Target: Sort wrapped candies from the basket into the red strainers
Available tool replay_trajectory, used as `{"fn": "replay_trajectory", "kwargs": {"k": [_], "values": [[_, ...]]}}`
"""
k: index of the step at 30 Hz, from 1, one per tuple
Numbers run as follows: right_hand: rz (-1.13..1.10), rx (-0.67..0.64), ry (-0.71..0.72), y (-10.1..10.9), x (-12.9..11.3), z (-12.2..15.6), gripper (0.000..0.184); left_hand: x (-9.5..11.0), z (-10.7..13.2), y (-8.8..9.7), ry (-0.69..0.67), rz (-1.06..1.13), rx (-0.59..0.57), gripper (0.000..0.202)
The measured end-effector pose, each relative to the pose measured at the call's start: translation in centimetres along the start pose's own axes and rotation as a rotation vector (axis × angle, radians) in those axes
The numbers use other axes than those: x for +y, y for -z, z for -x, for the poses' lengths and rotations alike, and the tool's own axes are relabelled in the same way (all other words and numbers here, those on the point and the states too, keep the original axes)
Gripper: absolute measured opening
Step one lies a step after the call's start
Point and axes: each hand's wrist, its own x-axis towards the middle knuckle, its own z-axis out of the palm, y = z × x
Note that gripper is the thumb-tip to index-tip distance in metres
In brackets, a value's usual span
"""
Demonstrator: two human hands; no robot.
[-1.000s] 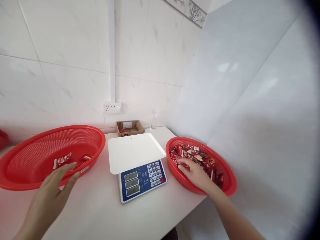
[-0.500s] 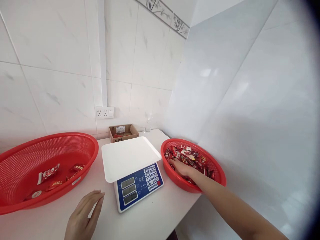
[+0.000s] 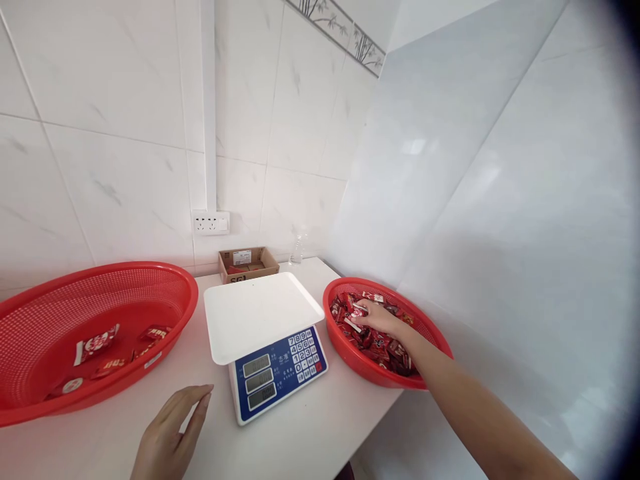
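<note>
A red-and-white packet is clamped in the right grip, within the right basket; the left grip is slightly parted. The scale is set centrally, presumably for either hand's reach.

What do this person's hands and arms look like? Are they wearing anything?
The left hand and right hand are ordinary human hands, ungloved, with no rings visible. The right forearm shows no sleeve, watch or bracelet. The left forearm is out of view.
</note>
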Motion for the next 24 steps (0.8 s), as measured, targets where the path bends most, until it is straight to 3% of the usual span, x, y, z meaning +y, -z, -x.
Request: {"fn": "replay_trajectory", "kwargs": {"k": [4, 8, 11, 16, 19, 24], "values": [[-0.014, 0.1, 0.022, 0.0, -1.5, -0.2, 0.041, 0.2, -0.1, 0.0, 0.036, 0.019, -0.029, 0.025], [-0.171, 0.191, 0.075, -0.2, -6.0, -0.7, 0.044, 0.4, -0.1, 0.1, 0.047, 0.027, -0.067, 0.021], [-0.258, 0.121, 0.168, -1.8, -10.6, -1.2, 0.044, 0.5, -0.1, 0.2, 0.053, 0.029, -0.088, 0.021], [-0.356, -0.113, 0.299, -6.6, -17.1, -2.0, 0.046, 0.7, 0.0, 0.3, 0.076, 0.03, -0.116, 0.019], [-0.428, -0.212, 0.328, -8.7, -18.9, -2.4, 0.046, 0.9, -0.1, 0.5, 0.084, 0.033, -0.109, 0.018], [-0.482, -0.199, 0.257, -9.8, -19.4, -2.7, 0.045, 1.1, -0.2, 0.6, 0.106, 0.029, -0.103, 0.018]]}}
